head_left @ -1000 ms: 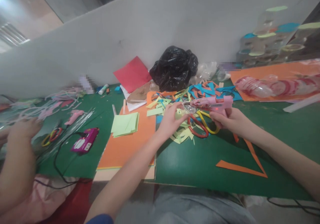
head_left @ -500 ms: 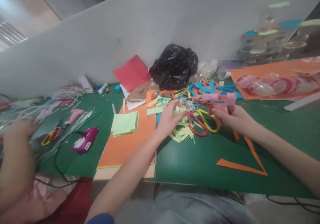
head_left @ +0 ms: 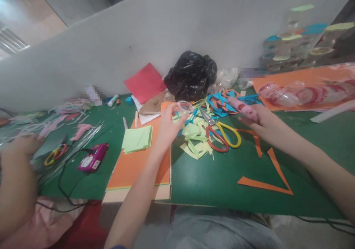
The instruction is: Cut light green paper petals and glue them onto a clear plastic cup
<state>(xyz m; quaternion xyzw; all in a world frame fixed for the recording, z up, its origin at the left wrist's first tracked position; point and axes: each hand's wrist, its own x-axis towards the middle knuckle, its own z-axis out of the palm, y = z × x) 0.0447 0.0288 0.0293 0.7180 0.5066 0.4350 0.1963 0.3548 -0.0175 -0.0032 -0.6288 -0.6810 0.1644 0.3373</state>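
My left hand (head_left: 169, 125) pinches a small clear plastic ring (head_left: 185, 106) at its fingertips, above a heap of pale green paper scraps (head_left: 194, 141). My right hand (head_left: 260, 125) grips a pink hot glue gun (head_left: 242, 108), partly hidden by my fingers. Red-and-yellow-handled scissors (head_left: 222, 138) lie open between my hands, with blue paper cut-outs (head_left: 219, 103) beyond them. A co-worker's hand (head_left: 20, 147) rests at the far left.
A green cutting mat (head_left: 216, 178) carries an orange paper strip (head_left: 266, 180). Left of my hands lie an orange sheet (head_left: 138, 164) and pale green notes (head_left: 137, 139). A black plastic bag (head_left: 191, 75) sits against a white partition (head_left: 138, 38).
My left hand has moved up and left and now shows the clear ring at its fingertips. My right hand has shifted, turning the glue gun. The scissors stay in place.
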